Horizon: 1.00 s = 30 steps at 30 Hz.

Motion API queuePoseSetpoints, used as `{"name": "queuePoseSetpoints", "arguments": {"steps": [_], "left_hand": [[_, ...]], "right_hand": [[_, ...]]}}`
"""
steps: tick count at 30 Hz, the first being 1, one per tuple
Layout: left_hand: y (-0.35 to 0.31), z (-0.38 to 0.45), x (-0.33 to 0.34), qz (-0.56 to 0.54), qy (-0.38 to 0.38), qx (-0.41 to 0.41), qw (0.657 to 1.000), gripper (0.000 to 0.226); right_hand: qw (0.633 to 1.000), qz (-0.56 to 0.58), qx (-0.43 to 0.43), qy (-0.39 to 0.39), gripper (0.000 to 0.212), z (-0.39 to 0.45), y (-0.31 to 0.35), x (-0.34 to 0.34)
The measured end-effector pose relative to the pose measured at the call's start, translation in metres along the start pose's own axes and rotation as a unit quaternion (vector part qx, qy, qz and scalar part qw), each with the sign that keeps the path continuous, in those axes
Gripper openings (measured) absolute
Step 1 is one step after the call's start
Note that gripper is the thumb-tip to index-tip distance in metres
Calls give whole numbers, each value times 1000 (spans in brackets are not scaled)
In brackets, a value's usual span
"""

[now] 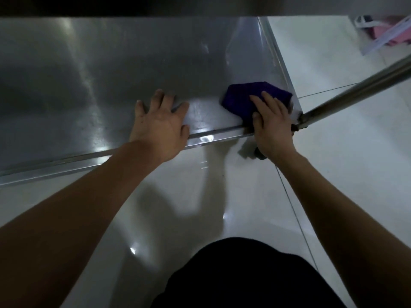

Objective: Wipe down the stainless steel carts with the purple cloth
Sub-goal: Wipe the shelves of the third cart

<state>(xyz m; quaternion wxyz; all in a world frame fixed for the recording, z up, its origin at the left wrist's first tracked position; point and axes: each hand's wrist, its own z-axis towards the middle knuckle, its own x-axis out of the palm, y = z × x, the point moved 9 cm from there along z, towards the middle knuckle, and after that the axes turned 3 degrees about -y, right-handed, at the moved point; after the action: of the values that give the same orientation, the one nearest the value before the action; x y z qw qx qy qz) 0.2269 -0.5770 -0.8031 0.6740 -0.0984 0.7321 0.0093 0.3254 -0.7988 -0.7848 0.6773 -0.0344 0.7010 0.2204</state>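
Left hand flat, fingers spread on the cart shelf; right hand presses the purple cloth, fingers straight, at the shelf corner.

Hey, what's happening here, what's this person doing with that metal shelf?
A person is wiping a stainless steel cart shelf. Their right hand presses a purple cloth flat against the shelf's near right corner, beside the cart's upright post. Their left hand rests spread open on the shelf's front edge, seemingly to steady the cart. The cart stands on a white tiled floor, and something pink lies on the floor at the top right, too blurred to identify.
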Motion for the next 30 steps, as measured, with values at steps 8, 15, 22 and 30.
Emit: {"name": "queuePoseSetpoints", "arguments": {"steps": [8,15,22,30], "left_hand": [[0,-2,-7,-31,11,7,999,56],[-7,-5,-10,-15,40,7,999,58],[-35,-19,-25,-9,28,71,997,50],[-115,-11,-50,-45,21,161,986,43]], "right_hand": [[1000,-10,-2,18,48,-40,17,1],[1000,10,9,21,47,-50,29,-6],[997,67,-8,-40,41,-66,42,-23],[991,114,17,-63,38,-113,-1,-54]]}}
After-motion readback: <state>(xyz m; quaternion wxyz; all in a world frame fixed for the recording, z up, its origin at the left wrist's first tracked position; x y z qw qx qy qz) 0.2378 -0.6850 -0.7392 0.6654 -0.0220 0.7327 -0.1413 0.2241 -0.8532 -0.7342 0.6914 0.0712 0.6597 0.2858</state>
